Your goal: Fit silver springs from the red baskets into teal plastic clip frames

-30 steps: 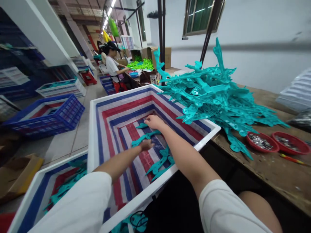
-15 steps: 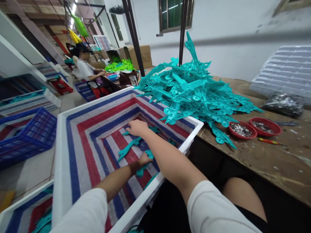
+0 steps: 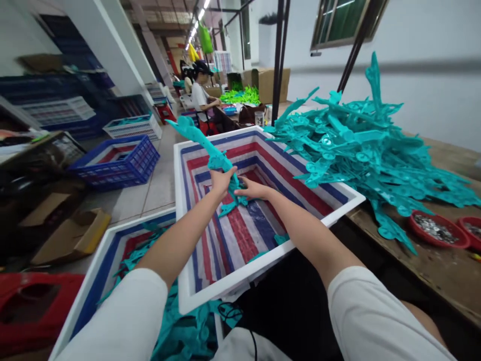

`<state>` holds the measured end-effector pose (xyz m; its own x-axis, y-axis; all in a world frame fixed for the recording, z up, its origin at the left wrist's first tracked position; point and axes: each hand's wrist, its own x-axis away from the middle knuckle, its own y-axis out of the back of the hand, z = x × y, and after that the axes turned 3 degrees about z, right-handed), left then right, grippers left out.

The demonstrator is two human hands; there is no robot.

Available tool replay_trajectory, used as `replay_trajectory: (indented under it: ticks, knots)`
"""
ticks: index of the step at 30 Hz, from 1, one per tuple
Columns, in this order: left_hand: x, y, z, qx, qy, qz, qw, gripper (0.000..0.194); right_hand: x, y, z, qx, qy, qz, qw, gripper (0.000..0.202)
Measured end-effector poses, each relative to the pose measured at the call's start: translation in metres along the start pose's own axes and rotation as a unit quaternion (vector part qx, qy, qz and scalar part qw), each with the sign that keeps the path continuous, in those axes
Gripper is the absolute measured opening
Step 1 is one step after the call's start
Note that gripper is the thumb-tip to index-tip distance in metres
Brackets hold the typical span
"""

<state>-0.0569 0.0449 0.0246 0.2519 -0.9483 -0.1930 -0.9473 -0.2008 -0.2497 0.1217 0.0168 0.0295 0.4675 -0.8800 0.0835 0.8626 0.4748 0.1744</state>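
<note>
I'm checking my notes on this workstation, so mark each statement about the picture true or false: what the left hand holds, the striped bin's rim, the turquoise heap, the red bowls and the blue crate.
1. The left hand grips a turquoise piece. True.
2. The striped bin has a black rim. False: the rim of the striped bin is white.
3. A turquoise heap lies on the table. True.
4. The red bowls hold green pieces. False: the red bowls hold small silvery parts.
5. The blue crate stands on the floor. True.
</note>
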Motion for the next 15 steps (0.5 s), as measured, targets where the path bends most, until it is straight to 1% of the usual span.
replay_trajectory:
  ticks: [1,2,3,4,6,7,9,11,13,15]
  knots:
    - [0.0,-0.002,-0.005,0.013,-0.009,-0.022,1.0,0.073,-0.002,-0.01,-0.003,-0.016,0.003,0.013,1.0,0.085]
    - [0.0,-0.003,-0.009,0.028,-0.014,-0.03,0.999,0.067,-0.004,-0.017,-0.005,-0.026,0.012,0.004,1.0,0.084]
    - [0.0,-0.003,-0.012,0.039,-0.013,-0.025,0.999,0.06,-0.006,-0.022,-0.006,-0.034,0.025,-0.017,0.999,0.078]
    - [0.001,-0.002,-0.014,0.046,-0.004,-0.001,0.999,0.053,-0.007,-0.024,-0.005,-0.042,0.037,-0.042,0.998,0.069]
    - [0.003,-0.002,-0.016,0.05,0.022,0.056,0.997,0.044,-0.009,-0.02,-0.001,-0.06,0.059,-0.076,0.994,0.053]
    - [0.005,-0.002,-0.016,0.047,0.035,0.078,0.995,0.043,-0.009,-0.017,0.001,-0.074,0.066,-0.082,0.992,0.049]
    - [0.009,-0.005,-0.015,0.056,0.06,0.11,0.99,0.047,-0.008,-0.01,0.004,-0.117,0.067,-0.075,0.988,0.045]
    - [0.012,-0.01,-0.014,0.097,0.08,0.134,0.983,0.054,-0.009,-0.009,0.004,-0.164,0.065,-0.081,0.981,0.045]
    - [0.015,-0.014,-0.015,0.145,0.086,0.145,0.975,0.06,-0.012,-0.012,0.002,-0.192,0.065,-0.117,0.972,0.04]
    - [0.015,-0.016,-0.018,0.162,0.07,0.142,0.974,0.059,-0.015,-0.017,0.001,-0.183,0.065,-0.146,0.97,0.032]
